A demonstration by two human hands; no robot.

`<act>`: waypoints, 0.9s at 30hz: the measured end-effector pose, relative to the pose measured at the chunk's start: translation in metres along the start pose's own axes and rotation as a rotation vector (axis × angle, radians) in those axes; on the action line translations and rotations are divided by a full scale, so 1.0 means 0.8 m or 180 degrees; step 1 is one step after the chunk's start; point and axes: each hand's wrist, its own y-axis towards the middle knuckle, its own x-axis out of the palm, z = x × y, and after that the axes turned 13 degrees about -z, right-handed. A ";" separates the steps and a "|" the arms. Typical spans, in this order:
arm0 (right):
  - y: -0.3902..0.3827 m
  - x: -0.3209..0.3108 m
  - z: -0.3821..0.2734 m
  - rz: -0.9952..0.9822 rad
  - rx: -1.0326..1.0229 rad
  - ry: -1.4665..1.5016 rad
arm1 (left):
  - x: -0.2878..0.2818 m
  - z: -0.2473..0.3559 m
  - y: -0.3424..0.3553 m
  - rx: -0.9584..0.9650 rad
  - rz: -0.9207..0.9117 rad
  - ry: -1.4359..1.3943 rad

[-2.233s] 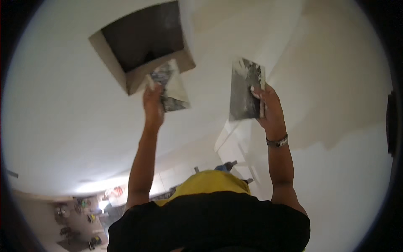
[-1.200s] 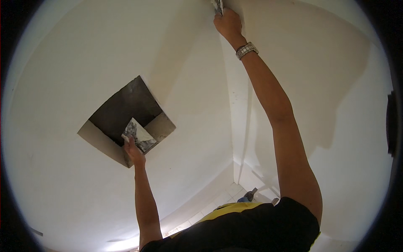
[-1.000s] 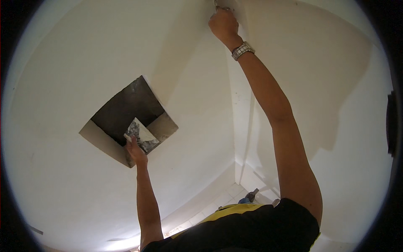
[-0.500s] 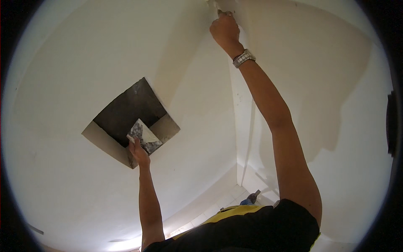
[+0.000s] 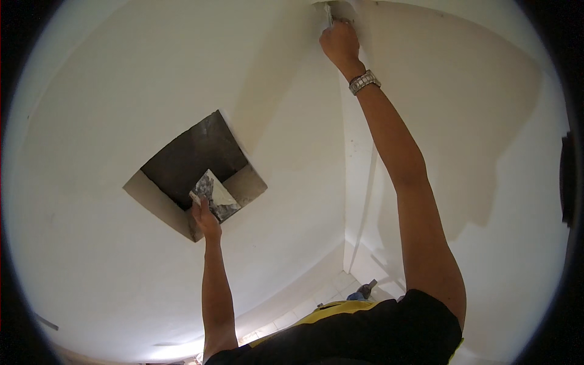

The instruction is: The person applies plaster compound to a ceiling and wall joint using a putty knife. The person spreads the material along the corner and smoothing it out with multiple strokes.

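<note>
My left hand (image 5: 208, 224) is closed round the edge grip of a plastering trowel (image 5: 214, 188), a flat rectangular plate smeared grey, with a wedge of white plaster (image 5: 223, 191) on it. From my view it overlaps the recess in the wall; whether it touches the wall I cannot tell. High up, at the corner where two walls meet, my right hand (image 5: 340, 45) grips the handle of a putty knife (image 5: 329, 13). Its blade is partly cut off by the picture's upper edge. A metal watch (image 5: 365, 83) circles my right wrist.
A square recess (image 5: 194, 146) with a dark grey back opens in the off-white wall (image 5: 121, 85). To the right stands the adjoining wall (image 5: 450, 91), carrying my arm's shadow. Far below lie a tiled floor (image 5: 328, 289) and my shoe (image 5: 367, 288). A dark object (image 5: 567, 179) shows at the right rim.
My right hand has shifted a little to the right at the corner with the putty knife. The left hand and trowel sit slightly further right in view, much as the recess does.
</note>
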 end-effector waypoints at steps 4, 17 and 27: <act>-0.006 0.001 -0.006 0.0134 0.0038 0.0071 | 0.014 0.009 -0.006 0.0150 0.0144 -0.0079; -0.021 0.019 -0.041 0.0267 -0.0233 0.0089 | 0.014 -0.001 0.002 0.0192 0.0497 0.0001; -0.009 0.005 -0.005 -0.0240 0.0073 -0.0071 | 0.015 0.005 -0.001 0.0239 0.0355 0.0107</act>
